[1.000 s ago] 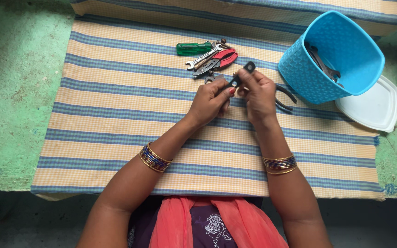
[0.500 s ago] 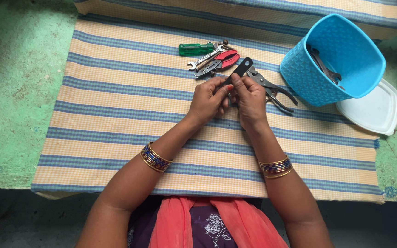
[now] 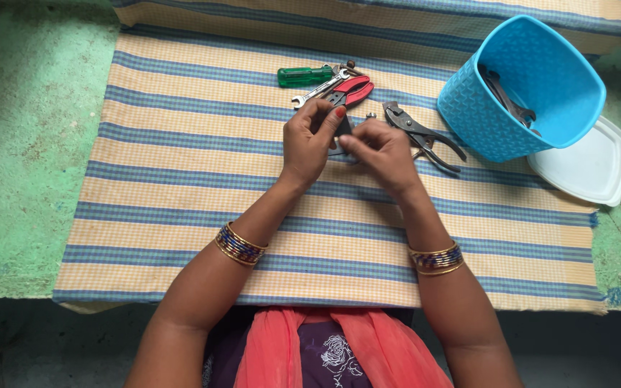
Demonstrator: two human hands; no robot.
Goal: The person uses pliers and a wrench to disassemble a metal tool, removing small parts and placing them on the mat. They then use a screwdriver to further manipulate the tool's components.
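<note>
**Both hands pinch a small dark part over the striped cloth**

A striped cloth [image 3: 181, 179] covers the floor. At its right edge a blue tub [image 3: 533, 108] tilts beside a white lid [image 3: 583, 169]. Black pliers [image 3: 422, 133], red-handled pliers [image 3: 353, 90] and a green screwdriver [image 3: 305, 75] lie near. Left hand [image 3: 310, 140] and right hand [image 3: 382, 151] meet, each grip clamped on a small dark part [image 3: 341, 136].

From my feed I see a worn green floor [image 3: 23, 144], mottled and scuffed, running down both sides of a cream mat [image 3: 181, 215] with blue stripes, a second striped fold lying along the top edge, all under soft, even daylight with faint shadows.
</note>
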